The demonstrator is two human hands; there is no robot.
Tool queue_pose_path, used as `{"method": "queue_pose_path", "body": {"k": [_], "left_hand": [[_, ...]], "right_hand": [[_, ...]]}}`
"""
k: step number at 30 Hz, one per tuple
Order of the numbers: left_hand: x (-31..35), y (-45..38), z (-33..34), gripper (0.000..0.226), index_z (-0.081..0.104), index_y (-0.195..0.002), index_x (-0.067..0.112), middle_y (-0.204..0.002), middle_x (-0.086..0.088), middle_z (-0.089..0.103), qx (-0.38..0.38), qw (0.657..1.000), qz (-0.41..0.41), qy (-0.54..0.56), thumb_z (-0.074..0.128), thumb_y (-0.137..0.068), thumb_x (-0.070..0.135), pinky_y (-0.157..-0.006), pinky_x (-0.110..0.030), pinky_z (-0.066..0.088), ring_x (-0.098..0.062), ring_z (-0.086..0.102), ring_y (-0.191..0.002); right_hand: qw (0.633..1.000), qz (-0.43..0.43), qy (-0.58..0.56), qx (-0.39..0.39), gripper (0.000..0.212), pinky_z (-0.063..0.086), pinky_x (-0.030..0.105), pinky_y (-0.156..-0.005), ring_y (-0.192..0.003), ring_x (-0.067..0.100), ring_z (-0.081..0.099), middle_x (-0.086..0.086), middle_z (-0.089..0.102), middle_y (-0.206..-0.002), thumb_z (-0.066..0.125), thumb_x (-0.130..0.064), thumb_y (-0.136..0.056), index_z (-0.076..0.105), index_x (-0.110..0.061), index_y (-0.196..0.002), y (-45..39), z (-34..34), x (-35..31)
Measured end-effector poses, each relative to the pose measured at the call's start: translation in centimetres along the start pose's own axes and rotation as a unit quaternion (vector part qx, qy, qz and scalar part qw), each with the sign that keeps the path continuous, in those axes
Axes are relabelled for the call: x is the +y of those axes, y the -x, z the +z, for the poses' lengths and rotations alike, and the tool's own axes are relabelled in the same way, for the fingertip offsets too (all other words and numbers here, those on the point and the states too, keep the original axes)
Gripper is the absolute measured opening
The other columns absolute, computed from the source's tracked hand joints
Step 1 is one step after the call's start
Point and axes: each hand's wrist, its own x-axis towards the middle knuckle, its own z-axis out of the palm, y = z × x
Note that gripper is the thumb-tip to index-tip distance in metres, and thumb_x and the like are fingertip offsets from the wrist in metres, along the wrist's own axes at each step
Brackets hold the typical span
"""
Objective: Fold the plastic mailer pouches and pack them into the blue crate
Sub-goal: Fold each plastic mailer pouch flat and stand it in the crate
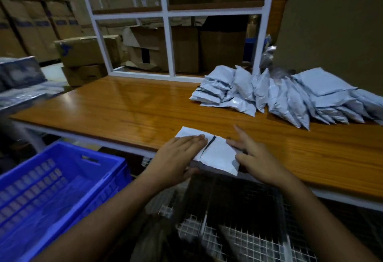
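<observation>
A white plastic mailer pouch (pixel 217 154) lies at the front edge of the wooden table (pixel 124 106), partly folded, with a dark seam across its middle. My left hand (pixel 178 156) presses flat on its left half with straight fingers. Spread fingers of my right hand (pixel 250 154) touch its right edge. A large heap of grey-white mailer pouches (pixel 286 95) sits at the table's back right. The blue crate (pixel 51 195) stands low to the left of the table, with clear plastic lining visible inside it.
A wire mesh basket (pixel 228 230) sits below the table's front edge between my forearms. A white window frame (pixel 167 44) and stacked cardboard boxes (pixel 87 52) stand behind the table. Wrapped dark packs (pixel 18 73) lie at the far left.
</observation>
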Motion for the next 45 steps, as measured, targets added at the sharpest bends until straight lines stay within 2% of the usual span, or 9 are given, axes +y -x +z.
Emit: {"method": "queue_pose_path", "body": {"k": [5, 15, 24, 28, 30, 33, 35, 39, 45], "left_hand": [[-5.7, 6.7, -2.2, 0.059, 0.056, -0.140, 0.016, -0.140, 0.001, 0.060, 0.065, 0.997, -0.039, -0.008, 0.058, -0.081, 0.012, -0.090, -0.035, 0.046, -0.021, 0.058, -0.124], [-14.8, 29.9, -9.5, 0.046, 0.063, -0.134, 0.028, -0.136, 0.007, 0.063, 0.028, 0.980, -0.197, -0.026, 0.054, -0.097, 0.004, -0.096, -0.041, 0.047, -0.020, 0.059, -0.125], [-15.9, 45.0, -8.9, 0.063, 0.074, -0.120, 0.031, -0.125, 0.014, 0.069, -0.106, 0.926, -0.355, 0.068, 0.049, -0.072, -0.001, -0.102, -0.033, 0.042, -0.015, 0.060, -0.122], [-15.8, 47.2, -6.1, 0.066, 0.075, -0.119, 0.029, -0.125, 0.010, 0.070, -0.179, 0.923, -0.332, 0.078, 0.053, -0.068, -0.007, -0.107, -0.023, 0.032, -0.017, 0.058, -0.123], [-15.6, 47.7, -4.7, 0.059, 0.076, -0.117, 0.032, -0.123, 0.011, 0.071, -0.231, 0.921, -0.305, 0.068, 0.056, -0.075, -0.004, -0.107, -0.033, 0.041, -0.022, 0.060, -0.123], [-15.4, 48.2, -4.0, 0.047, 0.071, -0.122, 0.041, -0.132, 0.017, 0.064, -0.374, 0.876, -0.302, 0.042, 0.052, -0.093, 0.010, -0.109, -0.039, 0.035, -0.025, 0.051, -0.135], [-15.9, 48.5, -4.1, 0.048, 0.062, -0.132, 0.047, -0.142, 0.017, 0.057, -0.481, 0.812, -0.329, 0.028, 0.056, -0.096, 0.016, -0.111, -0.032, 0.026, -0.021, 0.042, -0.142], [-16.3, 48.6, -3.7, 0.079, 0.028, -0.152, 0.051, -0.159, 0.006, 0.038, -0.660, 0.673, -0.332, 0.025, 0.071, -0.089, 0.030, -0.113, -0.043, 0.034, -0.027, 0.042, -0.141], [-14.9, 48.8, -4.1, 0.084, 0.019, -0.153, 0.055, -0.162, 0.015, 0.030, -0.623, 0.700, -0.344, -0.066, 0.071, -0.089, 0.039, -0.116, -0.043, 0.029, -0.021, 0.023, -0.151]], "right_hand": [[0.995, -0.093, 0.032, -0.003, 0.066, 0.033, 0.041, -0.116, -0.147, 0.016, 0.031, 0.000, 0.035, -0.158, 0.052, -0.027, -0.087, 0.038, -0.033, -0.151, -2.2, 4.4, -4.5], [0.929, -0.333, 0.105, -0.126, 0.061, 0.018, 0.039, -0.124, -0.152, 0.010, 0.015, -0.006, 0.026, -0.163, 0.048, -0.027, -0.098, 0.031, -0.026, -0.156, -7.9, 21.7, -16.9], [0.862, -0.389, 0.183, -0.269, 0.061, 0.011, 0.044, -0.124, -0.154, 0.010, 0.007, -0.007, 0.014, -0.167, 0.033, -0.050, -0.105, 0.015, -0.029, -0.160, -6.7, 37.8, -22.2], [0.848, -0.365, 0.261, -0.281, 0.068, 0.024, 0.045, -0.121, -0.154, 0.018, 0.013, -0.004, 0.021, -0.165, 0.026, -0.065, -0.100, 0.019, -0.030, -0.159, -6.6, 39.6, -22.0], [0.848, -0.352, 0.275, -0.284, 0.069, 0.030, 0.044, -0.118, -0.153, 0.018, 0.016, -0.004, 0.026, -0.164, 0.025, -0.068, -0.099, 0.023, -0.031, -0.158, -6.6, 39.4, -22.1], [0.846, -0.341, 0.287, -0.293, 0.066, 0.033, 0.042, -0.116, -0.152, 0.016, 0.019, -0.006, 0.032, -0.161, 0.024, -0.068, -0.099, 0.031, -0.034, -0.155, -6.2, 39.0, -22.2], [0.845, -0.339, 0.291, -0.293, 0.064, 0.034, 0.041, -0.116, -0.152, 0.015, 0.020, -0.008, 0.033, -0.161, 0.024, -0.067, -0.100, 0.034, -0.035, -0.154, -6.0, 38.8, -22.3], [0.848, -0.331, 0.297, -0.290, 0.061, 0.035, 0.039, -0.112, -0.151, 0.015, 0.022, -0.007, 0.037, -0.159, 0.026, -0.067, -0.100, 0.039, -0.036, -0.151, -5.8, 38.3, -22.7], [0.852, -0.326, 0.295, -0.285, 0.059, 0.036, 0.037, -0.111, -0.150, 0.015, 0.026, -0.006, 0.041, -0.156, 0.028, -0.066, -0.100, 0.042, -0.036, -0.149, -5.4, 37.9, -23.0]]}}
